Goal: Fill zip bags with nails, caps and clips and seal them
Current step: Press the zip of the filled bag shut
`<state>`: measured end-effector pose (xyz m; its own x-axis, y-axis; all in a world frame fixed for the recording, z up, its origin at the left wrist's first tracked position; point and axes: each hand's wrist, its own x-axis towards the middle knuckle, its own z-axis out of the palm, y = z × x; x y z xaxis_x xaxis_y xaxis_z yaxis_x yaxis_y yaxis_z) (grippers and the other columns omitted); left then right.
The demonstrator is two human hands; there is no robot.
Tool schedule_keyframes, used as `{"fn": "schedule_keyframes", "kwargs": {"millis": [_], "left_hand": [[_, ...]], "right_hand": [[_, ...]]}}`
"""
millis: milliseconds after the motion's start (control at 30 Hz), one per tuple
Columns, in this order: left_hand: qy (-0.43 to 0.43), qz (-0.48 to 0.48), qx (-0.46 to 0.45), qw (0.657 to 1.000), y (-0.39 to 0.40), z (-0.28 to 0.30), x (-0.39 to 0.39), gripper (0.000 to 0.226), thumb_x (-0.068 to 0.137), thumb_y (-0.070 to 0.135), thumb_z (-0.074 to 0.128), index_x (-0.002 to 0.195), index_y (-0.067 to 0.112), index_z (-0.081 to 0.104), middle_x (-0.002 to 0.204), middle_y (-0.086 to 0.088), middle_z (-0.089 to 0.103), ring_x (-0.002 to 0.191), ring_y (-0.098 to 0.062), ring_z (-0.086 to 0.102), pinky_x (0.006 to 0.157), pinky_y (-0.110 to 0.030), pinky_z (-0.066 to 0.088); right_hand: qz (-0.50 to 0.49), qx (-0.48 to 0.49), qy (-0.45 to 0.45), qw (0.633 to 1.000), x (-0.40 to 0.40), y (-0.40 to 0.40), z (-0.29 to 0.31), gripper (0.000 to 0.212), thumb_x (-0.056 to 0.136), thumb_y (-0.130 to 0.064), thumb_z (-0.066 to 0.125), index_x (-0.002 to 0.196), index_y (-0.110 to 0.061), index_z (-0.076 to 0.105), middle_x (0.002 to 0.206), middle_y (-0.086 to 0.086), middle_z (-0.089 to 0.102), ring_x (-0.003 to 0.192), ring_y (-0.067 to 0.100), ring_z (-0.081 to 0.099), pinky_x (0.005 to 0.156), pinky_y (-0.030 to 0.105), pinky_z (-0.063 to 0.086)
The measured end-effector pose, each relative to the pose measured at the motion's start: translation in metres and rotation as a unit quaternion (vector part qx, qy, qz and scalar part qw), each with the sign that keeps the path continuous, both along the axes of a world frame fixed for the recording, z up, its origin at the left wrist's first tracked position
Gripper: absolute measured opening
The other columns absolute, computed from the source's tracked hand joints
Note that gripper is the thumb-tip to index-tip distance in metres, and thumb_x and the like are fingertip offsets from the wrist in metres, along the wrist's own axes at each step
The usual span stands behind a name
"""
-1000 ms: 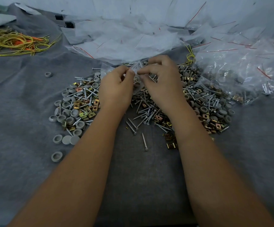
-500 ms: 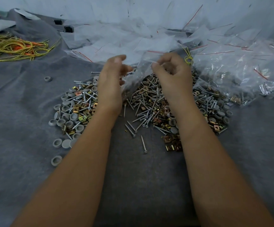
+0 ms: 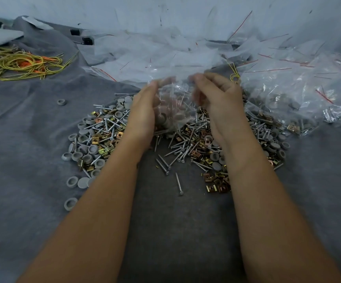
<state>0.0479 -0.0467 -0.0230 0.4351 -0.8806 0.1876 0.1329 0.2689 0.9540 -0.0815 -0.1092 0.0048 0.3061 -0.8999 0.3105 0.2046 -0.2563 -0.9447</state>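
A clear zip bag (image 3: 172, 103) hangs between my hands above the heap, with grey caps and nails showing through its lower part. My left hand (image 3: 143, 111) holds its left top edge and my right hand (image 3: 216, 99) pinches its right top edge; both are blurred by motion. Under them lies a heap of silver nails (image 3: 177, 154), grey round caps (image 3: 88, 148) and brass-coloured clips (image 3: 216, 183) on the grey cloth (image 3: 32, 139).
A pile of empty clear zip bags (image 3: 145, 54) lies at the back. Filled bags (image 3: 300, 99) are stacked at the right. Yellow and orange wires (image 3: 20, 64) lie at the far left. Stray caps (image 3: 61, 102) sit apart on the cloth.
Both hands rose from the heap with the bag, then came closer together. The bag now hangs lower between them with caps and nails inside.
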Motion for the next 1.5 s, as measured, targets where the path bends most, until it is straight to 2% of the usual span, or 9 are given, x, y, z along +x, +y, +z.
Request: {"fn": "schedule_keyframes", "kwargs": {"millis": [100,200,300,500,700,933,1167,1400,1500], "left_hand": [[-0.019,0.043,0.007,0.999,-0.003,-0.002,-0.001,0.038,0.103,0.038,0.036,0.097,0.021,0.069,0.078,0.002,0.072,0.060,-0.014,0.066,0.047,-0.024,0.045],[-0.056,0.147,-0.034,0.987,-0.004,-0.003,0.000,0.035,0.103,0.026,0.046,0.075,0.011,0.061,0.056,0.003,0.052,0.046,-0.006,0.047,0.045,-0.020,0.039],[-0.061,0.193,-0.038,0.979,-0.003,-0.002,0.002,0.028,0.099,0.022,0.055,0.094,-0.001,0.071,0.052,0.007,0.057,0.046,-0.002,0.048,0.047,-0.019,0.041],[-0.053,0.161,-0.024,0.985,0.001,0.000,0.000,0.028,0.103,0.032,0.046,0.089,0.016,0.065,0.042,0.005,0.051,0.037,-0.009,0.046,0.039,-0.018,0.039],[-0.085,0.203,-0.050,0.974,-0.002,-0.002,0.001,0.023,0.097,0.022,0.059,0.074,0.021,0.062,0.055,0.010,0.047,0.049,-0.006,0.040,0.049,-0.022,0.037],[-0.108,0.186,-0.039,0.976,-0.004,-0.003,0.002,0.025,0.097,0.024,0.060,0.072,0.023,0.066,0.060,0.003,0.053,0.056,-0.009,0.044,0.055,-0.023,0.039],[-0.023,0.182,-0.047,0.982,-0.004,-0.003,0.004,0.018,0.092,0.019,0.066,0.076,0.011,0.065,0.047,0.011,0.055,0.045,-0.001,0.046,0.047,-0.018,0.041],[0.030,0.195,-0.058,0.979,-0.006,-0.005,0.012,0.023,0.090,0.022,0.070,0.067,0.017,0.067,0.059,0.008,0.061,0.061,-0.009,0.052,0.068,-0.027,0.049],[0.022,0.184,-0.057,0.981,-0.006,-0.006,0.012,0.028,0.091,0.022,0.068,0.064,0.017,0.065,0.056,0.008,0.059,0.057,-0.009,0.049,0.065,-0.024,0.047]], "right_hand": [[-0.041,-0.028,0.046,0.998,0.000,-0.003,-0.006,0.017,0.091,-0.010,0.065,0.077,-0.019,0.070,0.057,-0.002,0.055,0.055,0.011,0.049,0.063,0.032,0.045],[-0.052,-0.039,0.055,0.996,0.003,-0.004,-0.009,0.019,0.092,-0.009,0.063,0.076,-0.018,0.067,0.051,-0.004,0.051,0.045,0.008,0.043,0.051,0.025,0.041],[-0.072,-0.023,0.044,0.996,0.005,-0.006,-0.011,0.020,0.092,-0.009,0.063,0.076,-0.021,0.067,0.051,-0.009,0.051,0.045,0.004,0.040,0.049,0.019,0.038],[-0.076,0.016,0.033,0.996,0.005,-0.008,-0.014,0.006,0.090,-0.007,0.066,0.089,-0.012,0.068,0.064,-0.007,0.058,0.056,0.000,0.049,0.056,0.016,0.040],[-0.053,0.009,0.023,0.998,0.004,-0.003,-0.010,0.015,0.090,-0.004,0.064,0.079,-0.015,0.066,0.060,0.000,0.051,0.043,0.003,0.042,0.044,0.017,0.038],[-0.042,0.021,-0.005,0.999,0.003,-0.003,-0.010,0.021,0.090,-0.007,0.061,0.070,-0.011,0.063,0.054,0.000,0.049,0.046,0.010,0.042,0.051,0.020,0.040],[-0.068,0.000,0.006,0.998,0.006,-0.003,-0.015,0.018,0.090,-0.011,0.066,0.074,-0.016,0.067,0.061,-0.001,0.056,0.053,0.006,0.047,0.056,0.019,0.045],[-0.052,-0.012,-0.016,0.998,0.006,-0.001,-0.018,0.016,0.091,-0.009,0.065,0.078,-0.016,0.070,0.063,-0.002,0.063,0.059,0.007,0.056,0.059,0.020,0.049],[-0.055,-0.008,-0.019,0.998,0.007,-0.001,-0.018,0.015,0.091,-0.008,0.064,0.078,-0.013,0.070,0.062,-0.001,0.062,0.057,0.007,0.056,0.058,0.019,0.048]]}}
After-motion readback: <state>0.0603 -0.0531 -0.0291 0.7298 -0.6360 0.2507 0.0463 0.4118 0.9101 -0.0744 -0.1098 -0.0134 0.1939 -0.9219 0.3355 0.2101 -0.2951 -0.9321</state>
